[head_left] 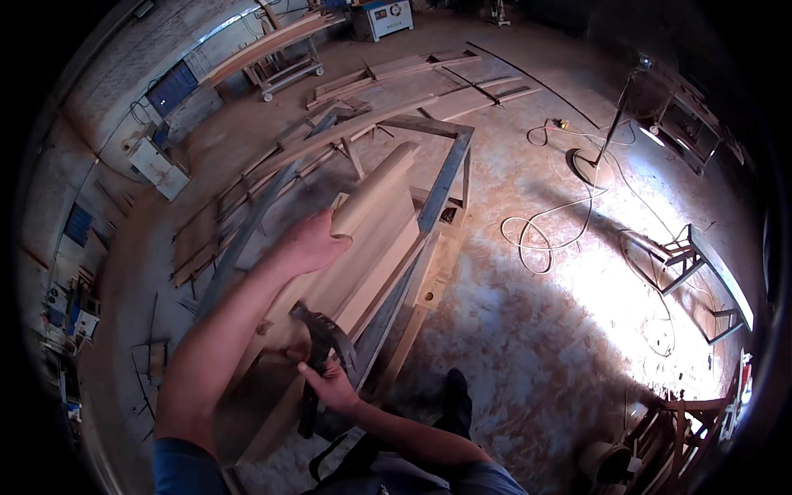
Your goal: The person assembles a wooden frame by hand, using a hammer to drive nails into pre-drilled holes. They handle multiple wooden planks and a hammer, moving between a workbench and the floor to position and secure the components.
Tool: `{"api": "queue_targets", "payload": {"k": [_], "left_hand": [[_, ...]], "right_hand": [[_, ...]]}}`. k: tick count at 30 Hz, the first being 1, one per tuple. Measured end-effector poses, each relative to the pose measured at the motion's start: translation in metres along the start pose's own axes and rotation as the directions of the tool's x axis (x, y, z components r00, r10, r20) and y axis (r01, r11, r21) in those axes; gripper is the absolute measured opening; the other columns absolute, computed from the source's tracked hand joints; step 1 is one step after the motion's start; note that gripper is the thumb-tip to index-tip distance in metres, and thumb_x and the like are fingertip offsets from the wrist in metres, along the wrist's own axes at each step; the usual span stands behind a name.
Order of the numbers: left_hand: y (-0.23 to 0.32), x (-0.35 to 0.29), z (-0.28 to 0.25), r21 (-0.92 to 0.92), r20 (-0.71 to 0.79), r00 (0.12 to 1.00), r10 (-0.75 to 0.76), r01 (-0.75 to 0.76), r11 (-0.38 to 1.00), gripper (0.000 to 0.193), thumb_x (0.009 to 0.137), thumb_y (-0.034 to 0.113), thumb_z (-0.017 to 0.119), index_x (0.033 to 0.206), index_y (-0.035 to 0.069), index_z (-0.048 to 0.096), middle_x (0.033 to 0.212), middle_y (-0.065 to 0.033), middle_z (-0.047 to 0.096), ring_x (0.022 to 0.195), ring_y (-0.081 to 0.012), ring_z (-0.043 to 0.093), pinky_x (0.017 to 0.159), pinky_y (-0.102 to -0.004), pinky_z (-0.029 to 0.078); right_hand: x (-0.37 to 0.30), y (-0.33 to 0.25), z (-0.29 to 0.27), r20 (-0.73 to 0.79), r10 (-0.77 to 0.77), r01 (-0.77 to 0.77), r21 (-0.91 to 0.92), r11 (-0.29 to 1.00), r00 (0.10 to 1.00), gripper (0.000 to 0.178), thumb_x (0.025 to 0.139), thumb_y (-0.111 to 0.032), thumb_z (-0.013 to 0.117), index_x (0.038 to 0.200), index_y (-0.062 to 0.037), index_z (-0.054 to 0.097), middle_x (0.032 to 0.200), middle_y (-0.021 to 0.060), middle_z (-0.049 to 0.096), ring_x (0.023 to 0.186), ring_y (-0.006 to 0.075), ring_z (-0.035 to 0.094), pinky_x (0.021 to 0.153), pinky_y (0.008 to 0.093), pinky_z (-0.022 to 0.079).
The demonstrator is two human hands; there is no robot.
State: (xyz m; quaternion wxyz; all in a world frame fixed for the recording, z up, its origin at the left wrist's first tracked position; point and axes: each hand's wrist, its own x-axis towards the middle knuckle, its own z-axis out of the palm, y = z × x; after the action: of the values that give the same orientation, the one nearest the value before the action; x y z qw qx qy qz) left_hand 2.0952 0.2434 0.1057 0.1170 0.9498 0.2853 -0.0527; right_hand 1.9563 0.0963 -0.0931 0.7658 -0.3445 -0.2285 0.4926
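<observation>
My left hand is closed around the upper edge of a pale wooden board that lies at a slant over a metal frame stand. More wide, pale wood panel stretches along the right side of that grip. Nearer to me, my right hand holds what looks like a dark claw hammer. Its curved head is over the near part of the wood, and its black handle points down toward me. Part of the handle is hidden by my fingers.
Several long timbers lie on racks beyond the stand. At right, a loose cable coils over the dusty floor near a lamp stand. A metal trestle stands in bright light. Wooden pieces crowd the lower right.
</observation>
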Motion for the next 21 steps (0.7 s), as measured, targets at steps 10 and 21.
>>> {"api": "queue_targets", "payload": {"k": [10,21], "left_hand": [[-0.026,0.032,0.01,-0.199,0.063,0.98,-0.19,0.199,0.96,0.048,0.075,0.038,0.073,0.087,-0.007,0.062,0.072,-0.0165,0.063,0.068,-0.0176,0.061,0.063,-0.0337,0.049],[-0.014,0.026,0.003,-0.296,0.063,0.976,-0.207,0.216,0.93,0.035,0.076,0.028,0.074,0.078,-0.004,0.058,0.064,-0.0093,0.056,0.061,-0.011,0.051,0.056,-0.0329,0.043]], "right_hand": [[0.006,-0.046,-0.106,-0.031,0.139,-0.141,-0.118,0.983,0.99,0.031,0.095,-0.022,0.063,0.121,-0.0068,0.055,0.106,0.0022,0.063,0.092,0.0106,0.058,0.081,0.0278,0.048],[0.062,-0.128,-0.208,-0.214,-0.021,0.009,-0.054,0.998,0.977,0.014,0.096,-0.018,0.06,0.093,-0.0042,0.059,0.084,0.0041,0.064,0.076,0.0115,0.062,0.066,0.0282,0.053]]}}
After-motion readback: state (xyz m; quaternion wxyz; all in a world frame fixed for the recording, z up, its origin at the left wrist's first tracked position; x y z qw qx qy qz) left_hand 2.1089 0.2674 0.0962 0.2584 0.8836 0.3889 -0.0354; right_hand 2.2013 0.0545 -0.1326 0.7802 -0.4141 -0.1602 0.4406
